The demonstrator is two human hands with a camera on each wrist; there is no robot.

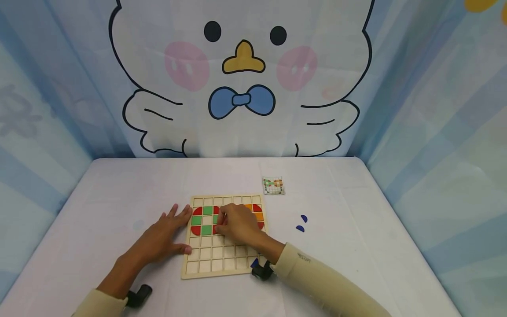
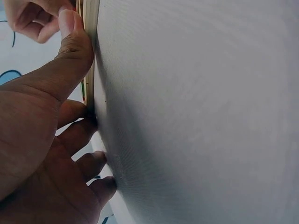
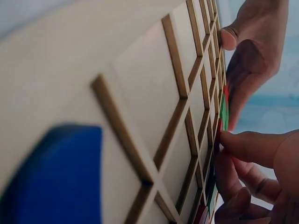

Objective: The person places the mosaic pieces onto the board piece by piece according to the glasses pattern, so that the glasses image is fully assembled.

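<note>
A square wooden grid board [image 1: 217, 266] lies on the table, with red, green and orange pieces in its upper rows. My right hand [image 1: 239, 223] is over the board, pinching a red piece [image 3: 217, 134] between thumb and fingers at a cell beside a green one. The hand covers the middle of the colored rows. My left hand [image 1: 160, 235] steadies the board's left edge, thumb and fingertips touching it, fingers spread. In the left wrist view, its thumb [image 2: 74, 46] lies along the board's side.
Two blue half-round pieces [image 1: 303, 218] lie right of the board. Another blue piece [image 1: 255, 263] is at the board's lower right corner, partly hidden by the wrist camera. A small pattern card [image 1: 273, 186] sits beyond the upper right corner. Printed curtains [image 1: 245, 132] enclose the table.
</note>
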